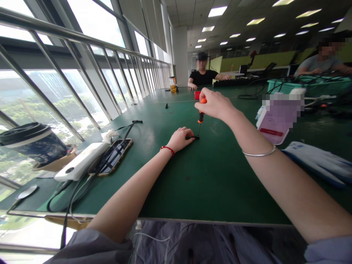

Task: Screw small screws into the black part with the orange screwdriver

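Observation:
My right hand is closed round the orange-and-black handle of a screwdriver, which stands upright with its tip down on a small black part on the green table. My left hand rests on the table beside that part, fingers curled and pinching it. A red cord is round my left wrist and a silver bangle round my right forearm.
To the left lie a phone, a white power bank, black cables and a paper coffee cup. A pink booklet and white gloves lie right. Two other people sit at the far end beside a teal basket.

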`<state>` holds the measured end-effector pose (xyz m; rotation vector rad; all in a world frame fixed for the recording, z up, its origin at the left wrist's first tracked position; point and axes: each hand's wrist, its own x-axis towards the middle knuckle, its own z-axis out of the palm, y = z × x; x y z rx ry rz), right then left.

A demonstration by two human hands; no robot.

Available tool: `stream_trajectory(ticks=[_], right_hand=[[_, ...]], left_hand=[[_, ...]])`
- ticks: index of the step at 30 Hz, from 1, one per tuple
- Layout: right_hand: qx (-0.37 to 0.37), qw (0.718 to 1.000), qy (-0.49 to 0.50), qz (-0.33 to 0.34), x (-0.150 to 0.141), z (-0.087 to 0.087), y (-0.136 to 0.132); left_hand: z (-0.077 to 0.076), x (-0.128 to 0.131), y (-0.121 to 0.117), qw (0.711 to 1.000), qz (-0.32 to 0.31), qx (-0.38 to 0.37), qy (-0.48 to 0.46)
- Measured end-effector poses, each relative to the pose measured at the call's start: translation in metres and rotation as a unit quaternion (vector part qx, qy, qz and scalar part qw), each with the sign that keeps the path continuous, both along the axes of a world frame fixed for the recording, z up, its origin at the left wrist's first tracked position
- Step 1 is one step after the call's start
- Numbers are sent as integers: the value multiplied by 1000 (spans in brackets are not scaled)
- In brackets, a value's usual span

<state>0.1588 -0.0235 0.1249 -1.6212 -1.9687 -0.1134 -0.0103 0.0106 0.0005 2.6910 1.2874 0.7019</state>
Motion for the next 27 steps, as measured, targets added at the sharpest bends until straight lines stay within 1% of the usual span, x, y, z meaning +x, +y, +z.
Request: stream_trajectory(ticks=[4,11,16,22,25,27], right_hand=[[-16,1000,-4,4,-1,0,-2],[-8,1000,-2,4,0,0,-1],[-32,999,-14,5,-1,1,-3],[-15,1000,-20,5,-1,3,-7],[-25,999,-31,4,0,5,-7],[-51,998,-43,1,0,7,-8]], left_hand=[[0,1,0,1000,0,2,1],[0,0,0,1000,-2,0,-2],[0,0,0,1000,-2,3,2],[1,1,0,1000,2,0,1],[0,0,1,1000,-1,3,0],[0,0,0,1000,-2,3,-1]])
